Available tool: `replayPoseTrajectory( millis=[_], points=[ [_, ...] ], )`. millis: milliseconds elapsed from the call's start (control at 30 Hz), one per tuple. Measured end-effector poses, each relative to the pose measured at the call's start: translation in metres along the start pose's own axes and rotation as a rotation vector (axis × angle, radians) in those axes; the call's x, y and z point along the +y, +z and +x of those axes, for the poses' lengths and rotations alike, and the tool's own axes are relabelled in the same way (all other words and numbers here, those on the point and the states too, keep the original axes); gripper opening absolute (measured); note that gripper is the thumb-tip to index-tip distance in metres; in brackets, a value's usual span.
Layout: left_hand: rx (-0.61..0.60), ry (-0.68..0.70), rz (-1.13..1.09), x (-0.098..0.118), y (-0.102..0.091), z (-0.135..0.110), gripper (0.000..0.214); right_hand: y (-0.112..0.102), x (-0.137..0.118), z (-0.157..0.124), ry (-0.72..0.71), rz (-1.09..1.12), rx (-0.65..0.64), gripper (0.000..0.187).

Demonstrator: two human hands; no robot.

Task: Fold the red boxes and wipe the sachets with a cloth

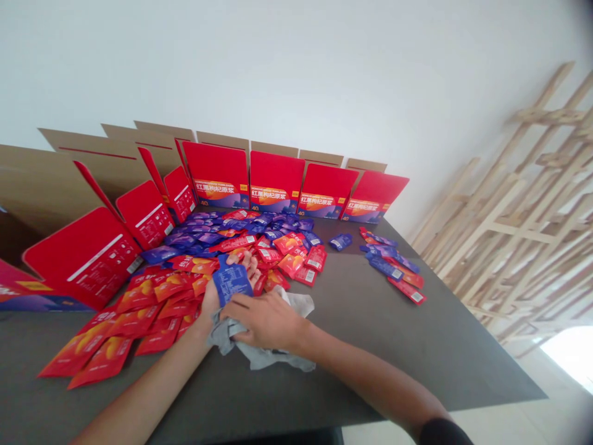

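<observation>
View: head camera, looking down across the table [398, 371].
Left hand [227, 296]: closed, fingers curled behind a blue foil sachet [232, 281], gripping it.
Right hand [264, 321]: fingers extended, lying over a grey cloth [282, 360], with the fingertips at the sachet's lower edge. Whether it grips the cloth cannot be told.
Blue foil sachet: flat, glossy, with white print; held tilted up near the table's centre.
Grey cloth: soft, crumpled fabric on the table, under both hands.
Sachet pile [222, 272]: flat, glossy red and blue foil packets, overlapping, on the table's left side, touching the left hand.
Sachet group [391, 262]: smaller red and blue row on the table's right side.
Cartons [273, 182]: red printed card panels with brown cardboard flaps, standing along the table's far edge.
Lattice frames [509, 204]: pale wooden slats beyond the table's right edge.
</observation>
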State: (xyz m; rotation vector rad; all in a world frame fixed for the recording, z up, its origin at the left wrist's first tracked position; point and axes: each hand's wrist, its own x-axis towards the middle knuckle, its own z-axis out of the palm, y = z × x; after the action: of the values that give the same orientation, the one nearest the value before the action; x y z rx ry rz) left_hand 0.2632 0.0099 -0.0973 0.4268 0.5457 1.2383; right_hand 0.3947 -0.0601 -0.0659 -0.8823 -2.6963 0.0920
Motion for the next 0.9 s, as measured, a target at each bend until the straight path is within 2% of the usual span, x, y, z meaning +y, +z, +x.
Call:
replayPoseTrajectory(
  millis=[67, 200, 267, 333, 433, 567, 667, 800, 900],
  points=[
    [0.015, 0.004, -0.034, 0.0, 0.002, -0.003, 0.02, -0.004, 0.001, 0.002, 0.059, -0.025, 0.012, 0.033],
    [0.02, -0.083, -0.064, -0.008, 0.002, -0.02, 0.012, -0.015, 0.016, 0.005, 0.324, -0.04, 0.077, 0.036],
    [0.012, -0.108, -0.085, -0.008, 0.003, -0.024, 0.011, -0.019, 0.02, 0.004, 0.366, -0.015, 0.088, 0.038],
    [0.007, -0.051, -0.112, -0.003, 0.004, -0.021, 0.013, -0.021, 0.016, 0.002, 0.333, 0.025, 0.073, 0.036],
    [0.011, 0.102, -0.136, 0.008, 0.002, -0.012, 0.014, -0.02, 0.002, -0.001, 0.289, 0.046, 0.021, 0.035],
    [0.018, 0.226, -0.1, 0.011, 0.001, -0.007, 0.011, -0.016, -0.012, -0.001, 0.397, -0.061, -0.019, 0.055],
    [0.042, 0.279, -0.074, 0.005, 0.004, -0.008, 0.01, -0.017, -0.012, 0.0, 0.476, -0.119, -0.032, 0.043],
    [0.005, 0.356, -0.015, -0.001, 0.01, -0.01, 0.012, -0.032, 0.005, -0.002, 0.53, -0.099, -0.055, 0.031],
    [-0.032, 0.268, 0.03, -0.001, 0.012, -0.011, 0.009, -0.057, 0.041, -0.011, 0.607, -0.012, -0.027, 0.029]
  ],
)
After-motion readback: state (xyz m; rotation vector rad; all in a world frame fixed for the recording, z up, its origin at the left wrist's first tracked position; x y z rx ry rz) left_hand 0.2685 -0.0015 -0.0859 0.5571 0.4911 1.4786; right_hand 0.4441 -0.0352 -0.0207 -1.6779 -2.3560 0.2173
